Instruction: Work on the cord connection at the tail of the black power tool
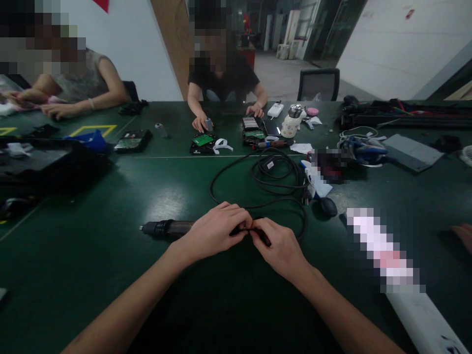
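Near the middle of the green table (110,265), toward its near edge, the left hand (217,226) and right hand (278,241) meet, fingertips almost touching. The dark hand tool (167,228) lies lengthwise on the surface, its metal tip toward the table's left edge and its rear end covered by the left hand. Left fingers are curled and narrow, holding the tool's rear. Right thumb and fingers are pinched on the end of the black cable (210,187); whether cable and tool are joined is hidden by the fingers.

Beyond both hands, the cable lies in loose loops, with a labelled black block (271,165) among them. To the right of the loops rests a rounded black object (327,207). A long white box (427,314) lies at a slant toward the near right corner.

Toward the far edge, a co-worker's hand (200,123) holds a small grey cylinder (208,124) beside a green circuit board (202,140). To the right of these stand a brown-handled tool (276,144), lying flat, and a patterned cup (290,127), upright. A black tray (73,172) occupies the left edge; a grey plate (413,152) lies toward the far right corner. Another person's hand (463,235) shows at the right, partly cut off.
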A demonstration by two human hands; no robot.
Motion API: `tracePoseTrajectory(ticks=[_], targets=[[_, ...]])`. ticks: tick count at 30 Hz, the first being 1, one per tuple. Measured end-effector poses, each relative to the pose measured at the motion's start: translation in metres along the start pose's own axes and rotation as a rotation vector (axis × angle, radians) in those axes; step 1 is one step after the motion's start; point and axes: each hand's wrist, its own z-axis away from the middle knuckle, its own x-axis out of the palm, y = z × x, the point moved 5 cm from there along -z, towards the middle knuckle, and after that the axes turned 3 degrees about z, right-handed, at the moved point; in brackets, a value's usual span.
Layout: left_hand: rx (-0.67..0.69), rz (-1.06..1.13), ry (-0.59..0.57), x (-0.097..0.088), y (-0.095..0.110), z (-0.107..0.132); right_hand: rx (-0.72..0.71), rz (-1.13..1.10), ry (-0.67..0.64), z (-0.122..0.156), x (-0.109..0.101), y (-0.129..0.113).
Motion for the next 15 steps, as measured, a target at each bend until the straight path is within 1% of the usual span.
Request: tracePoseTrajectory(ticks=[5,11,15], targets=[[0.027,0.076,-0.022,-0.0018,0.0021,0.0016,-0.007,0.012,0.015,-0.0001,-0.0002,-0.0002],[0.007,0.006,0.001,0.0008,-0.0009,0.0005,-0.003,0.014,0.010,0.0001,-0.0001,0.0000],[0.020,0.057,-0.007,-0.0011,0.0004,0.0019,-0.005,0.022,0.011,-0.0001,-0.0007,-0.0007]])
